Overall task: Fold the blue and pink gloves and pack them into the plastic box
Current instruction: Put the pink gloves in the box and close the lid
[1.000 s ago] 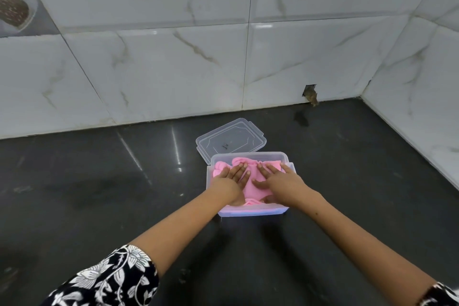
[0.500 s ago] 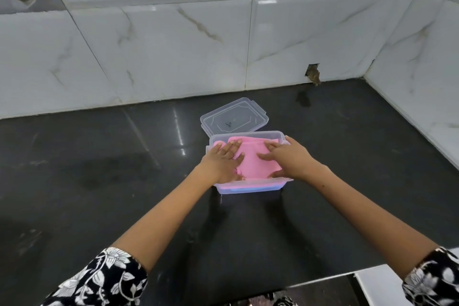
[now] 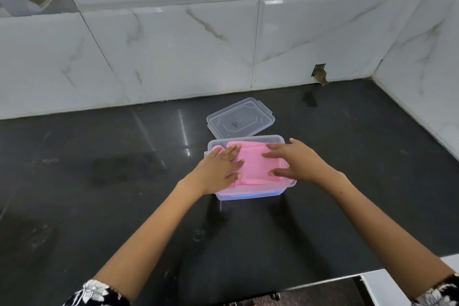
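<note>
A clear plastic box (image 3: 248, 195) stands on the black counter. A folded pink glove (image 3: 253, 164) lies on top inside it. A blue layer (image 3: 250, 195) shows through the box's front wall under the pink one. My left hand (image 3: 221, 169) lies flat on the pink glove's left side, fingers spread. My right hand (image 3: 293, 161) presses flat on its right side, thumb at the near edge. Neither hand grips the fabric.
The box's clear lid (image 3: 239, 119) lies flat just behind the box. White marble-tiled walls close the counter at the back and right, with a small hole (image 3: 320, 74) low in the back wall. The counter's front edge (image 3: 347, 278) runs at lower right.
The camera has tilted down and moved nearer. My hands slid apart from the glove's middle to its left and right sides, and the pink glove now lies flatter in the box.
</note>
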